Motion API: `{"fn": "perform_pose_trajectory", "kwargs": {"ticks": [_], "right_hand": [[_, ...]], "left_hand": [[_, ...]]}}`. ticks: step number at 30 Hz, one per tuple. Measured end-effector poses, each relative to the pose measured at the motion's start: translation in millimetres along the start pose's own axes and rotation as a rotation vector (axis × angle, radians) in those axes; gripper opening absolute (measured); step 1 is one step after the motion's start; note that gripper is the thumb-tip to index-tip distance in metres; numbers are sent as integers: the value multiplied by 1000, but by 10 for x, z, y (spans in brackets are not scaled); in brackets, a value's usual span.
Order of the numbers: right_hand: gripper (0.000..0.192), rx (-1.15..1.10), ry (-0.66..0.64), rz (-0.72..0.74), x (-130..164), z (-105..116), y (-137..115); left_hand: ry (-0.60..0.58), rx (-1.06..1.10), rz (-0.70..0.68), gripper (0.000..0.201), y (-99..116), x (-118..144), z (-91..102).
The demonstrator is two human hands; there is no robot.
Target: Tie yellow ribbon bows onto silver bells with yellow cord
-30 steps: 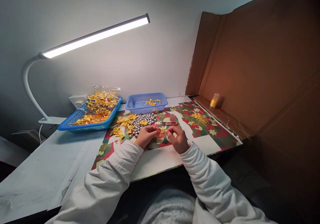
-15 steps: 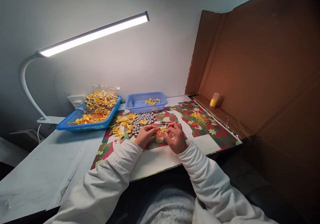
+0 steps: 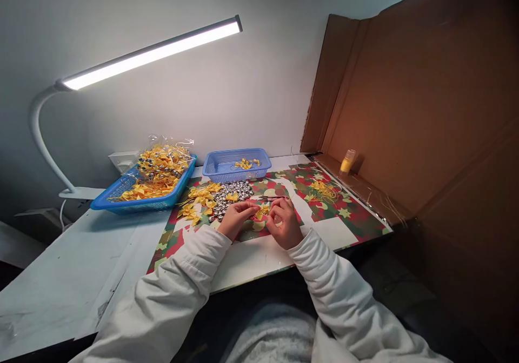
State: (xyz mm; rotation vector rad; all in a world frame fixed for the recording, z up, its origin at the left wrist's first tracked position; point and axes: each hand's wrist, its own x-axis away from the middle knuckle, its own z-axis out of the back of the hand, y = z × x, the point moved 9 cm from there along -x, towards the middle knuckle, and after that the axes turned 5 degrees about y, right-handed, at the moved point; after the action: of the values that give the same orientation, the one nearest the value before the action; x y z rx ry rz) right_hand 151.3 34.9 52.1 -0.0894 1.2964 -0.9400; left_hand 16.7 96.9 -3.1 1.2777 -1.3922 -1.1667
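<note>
My left hand and my right hand meet over a red and green patterned mat, both pinching one small yellow ribbon bow between their fingertips. Just beyond the hands lies a heap of small silver bells with loose yellow bows scattered on its left side. A thin red-handled tool lies on the mat behind my right hand.
A large blue basket piled with yellow bows and a clear bag stands at the back left. A smaller blue basket holds a few bows. Yellow threads, a small yellow bottle, a cardboard screen and a desk lamp surround the mat.
My hands have drawn closer together around the bow, and my right hand has shifted slightly left and up. The view has tilted a little.
</note>
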Motion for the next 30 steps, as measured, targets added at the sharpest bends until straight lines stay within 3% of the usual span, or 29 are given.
{"fn": "perform_pose_trajectory", "kwargs": {"ticks": [19,30], "right_hand": [[15,70,28,-24,10,10,38],[14,-15,-78,-180,77,-138,269]], "left_hand": [[-18,7,24,19,-21,13,-16],[21,72,56,24,-57,-25,40]]}}
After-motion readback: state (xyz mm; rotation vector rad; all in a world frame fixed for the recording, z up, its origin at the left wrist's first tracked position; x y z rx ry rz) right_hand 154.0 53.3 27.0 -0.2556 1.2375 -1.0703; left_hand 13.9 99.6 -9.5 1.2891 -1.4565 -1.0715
